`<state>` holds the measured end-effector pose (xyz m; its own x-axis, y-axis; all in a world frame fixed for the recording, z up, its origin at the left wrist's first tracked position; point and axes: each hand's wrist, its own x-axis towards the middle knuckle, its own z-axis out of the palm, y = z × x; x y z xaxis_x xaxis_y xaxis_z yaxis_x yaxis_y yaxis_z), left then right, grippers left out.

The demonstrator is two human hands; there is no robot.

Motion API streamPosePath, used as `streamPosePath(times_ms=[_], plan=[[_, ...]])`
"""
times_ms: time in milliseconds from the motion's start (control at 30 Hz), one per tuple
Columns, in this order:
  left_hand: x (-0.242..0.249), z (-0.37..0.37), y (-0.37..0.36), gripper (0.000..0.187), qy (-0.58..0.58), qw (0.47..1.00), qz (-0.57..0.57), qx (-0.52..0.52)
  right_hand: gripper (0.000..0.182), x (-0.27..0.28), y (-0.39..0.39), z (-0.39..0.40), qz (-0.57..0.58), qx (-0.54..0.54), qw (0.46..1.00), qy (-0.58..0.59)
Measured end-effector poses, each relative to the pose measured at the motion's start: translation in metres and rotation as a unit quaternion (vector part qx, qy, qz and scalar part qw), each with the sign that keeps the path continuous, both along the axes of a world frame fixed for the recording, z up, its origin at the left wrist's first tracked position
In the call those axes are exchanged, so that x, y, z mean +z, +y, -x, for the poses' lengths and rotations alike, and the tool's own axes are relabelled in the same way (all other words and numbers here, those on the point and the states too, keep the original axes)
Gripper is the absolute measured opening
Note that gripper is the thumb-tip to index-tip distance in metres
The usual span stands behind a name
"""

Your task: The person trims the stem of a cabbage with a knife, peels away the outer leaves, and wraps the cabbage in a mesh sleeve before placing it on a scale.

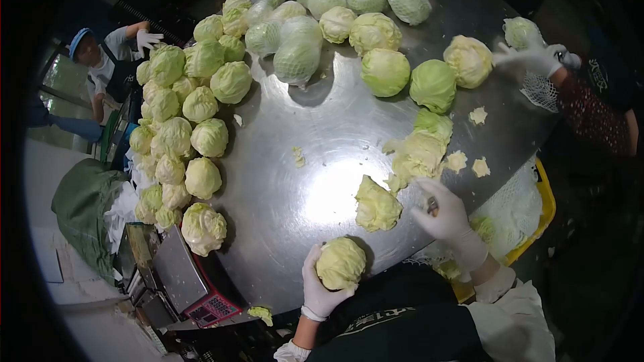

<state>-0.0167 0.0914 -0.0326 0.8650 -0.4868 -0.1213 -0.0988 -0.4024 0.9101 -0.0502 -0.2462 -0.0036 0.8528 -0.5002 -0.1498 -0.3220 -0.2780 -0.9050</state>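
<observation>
My gloved left hand [325,289] is closed around a pale green cabbage [341,263] near the table's front edge. To its right, my gloved right hand [443,213] hovers over the table's edge, thumb and fingers curled around a small brown and metallic tool [433,207]. It looks like a knife's handle; its blade is hidden. A loose cabbage leaf [377,205] lies between the two hands. Just beyond my right hand is a heap of peeled leaves [419,154], with several cut-off stem pieces [456,161] beside it.
Bare cabbages [200,104] are piled along the left, net-wrapped ones [298,51] at the back of the metal table [282,228]. A scale [194,281] stands front left. A yellow crate [547,194] sits right. A co-worker's gloved hand [533,60] is far right; another person [107,60] stands left.
</observation>
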Motion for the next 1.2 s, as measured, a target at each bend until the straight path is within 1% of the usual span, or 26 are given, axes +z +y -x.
streamPosePath(times_ms=[67, 100, 133, 167, 200, 233, 267, 300, 333, 367, 400, 467, 600, 667, 733, 767, 800, 867, 900, 933, 1000, 1067, 1100, 1133, 1167, 1200], plan=[[-0.004, 0.007, -0.007, 0.108, -0.029, 0.997, 0.02, 0.061, 0.056, 0.043, 0.028, 0.0, 0.07, 0.199, 0.977, -0.039], [0.003, 0.009, -0.014, 0.108, -0.03, 0.998, 0.02, 0.061, 0.061, 0.042, 0.044, 0.001, 0.083, 0.255, 0.962, -0.059], [0.018, 0.009, -0.025, 0.107, -0.081, 0.994, -0.049, 0.048, 0.066, 0.04, 0.06, 0.004, 0.096, 0.309, 0.943, -0.081], [0.027, 0.007, -0.034, 0.107, -0.13, 0.984, -0.118, 0.035, 0.064, 0.038, 0.075, 0.005, 0.115, 0.333, 0.933, -0.069], [0.027, 0.004, -0.039, 0.108, -0.152, 0.982, -0.107, 0.015, 0.061, 0.033, 0.087, 0.005, 0.134, 0.356, 0.923, -0.057], [0.022, 0.003, -0.037, 0.111, -0.155, 0.98, -0.125, -0.002, 0.044, 0.022, 0.095, 0.004, 0.138, 0.334, 0.927, -0.099], [0.016, 0.003, -0.033, 0.113, -0.159, 0.977, -0.143, -0.018, 0.044, 0.015, 0.094, 0.003, 0.139, 0.333, 0.927, -0.1], [0.008, 0.003, -0.027, 0.113, -0.16, 0.976, -0.143, -0.018, 0.034, 0.012, 0.092, 0.002, 0.046, 0.27, 0.955, -0.113], [0.0, 0.004, -0.022, 0.114, -0.104, 0.99, -0.092, 0.009, 0.025, 0.007, 0.088, 0.001, -0.048, 0.203, 0.97, -0.124], [-0.005, 0.006, -0.016, 0.116, -0.047, 0.998, -0.039, 0.036, 0.02, -0.001, 0.079, -0.001, -0.073, 0.121, 0.986, -0.092], [-0.005, 0.007, -0.013, 0.116, -0.047, 0.998, -0.038, 0.036, 0.015, -0.01, 0.064, -0.003, -0.096, 0.038, 0.993, -0.059], [-0.004, 0.009, -0.011, 0.114, -0.063, 0.997, -0.027, 0.038, 0.028, -0.025, 0.022, -0.006, 0.063, 0.048, 0.996, -0.049], [-0.001, 0.013, -0.017, 0.114, -0.086, 0.995, -0.027, 0.043, 0.044, 0.033, 0.039, -0.002, 0.074, 0.087, 0.991, -0.064], [0.01, 0.013, -0.025, 0.113, -0.152, 0.983, -0.095, 0.027, 0.057, 0.045, 0.065, 0.004, 0.097, 0.258, 0.96, -0.044], [0.014, 0.008, -0.03, 0.113, -0.164, 0.98, -0.108, 0.003, 0.065, 0.043, 0.088, 0.001, 0.159, 0.365, 0.917, -0.018], [0.015, 0.007, -0.031, 0.113, -0.175, 0.977, -0.121, -0.023, 0.051, 0.028, 0.097, 0.0, 0.186, 0.356, 0.913, -0.067], [0.017, 0.006, -0.029, 0.113, -0.177, 0.976, -0.122, -0.022, 0.051, 0.018, 0.098, -0.002, 0.186, 0.356, 0.913, -0.069], [0.019, 0.006, -0.024, 0.113, -0.176, 0.974, -0.146, 0.001, 0.032, 0.004, 0.094, -0.002, -0.063, 0.251, 0.959, -0.116], [0.017, 0.007, -0.02, 0.114, -0.165, 0.975, -0.148, 0.002, 0.023, 0.005, 0.084, -0.003, -0.085, 0.252, 0.963, -0.051], [0.016, 0.006, -0.018, 0.114, -0.165, 0.975, -0.147, 0.003, 0.023, 0.01, 0.075, -0.001, -0.128, 0.217, 0.967, -0.042], [0.011, 0.006, -0.014, 0.115, -0.145, 0.981, -0.127, 0.003, 0.02, 0.013, 0.058, 0.004, -0.334, 0.101, 0.937, 0.018], [-0.002, 0.007, -0.008, 0.116, -0.112, 0.991, -0.072, 0.015, 0.018, -0.001, 0.032, 0.004, -0.279, 0.032, 0.959, 0.018], [-0.007, 0.008, -0.005, 0.116, -0.08, 0.996, -0.019, 0.026, 0.026, -0.003, 0.022, 0.003, -0.181, 0.021, 0.983, 0.024], [-0.012, 0.009, -0.004, 0.116, -0.08, 0.996, -0.018, 0.026, 0.026, -0.003, 0.018, 0.002, -0.18, 0.021, 0.983, 0.025], [-0.017, 0.01, -0.003, 0.115, -0.052, 0.998, 0.009, 0.036, 0.034, 0.0, 0.015, 0.001, -0.014, 0.042, 0.999, 0.014], [-0.019, 0.01, -0.004, 0.115, -0.025, 0.998, 0.037, 0.045, 0.043, 0.006, 0.012, 0.001, 0.153, 0.062, 0.986, 0.002]])
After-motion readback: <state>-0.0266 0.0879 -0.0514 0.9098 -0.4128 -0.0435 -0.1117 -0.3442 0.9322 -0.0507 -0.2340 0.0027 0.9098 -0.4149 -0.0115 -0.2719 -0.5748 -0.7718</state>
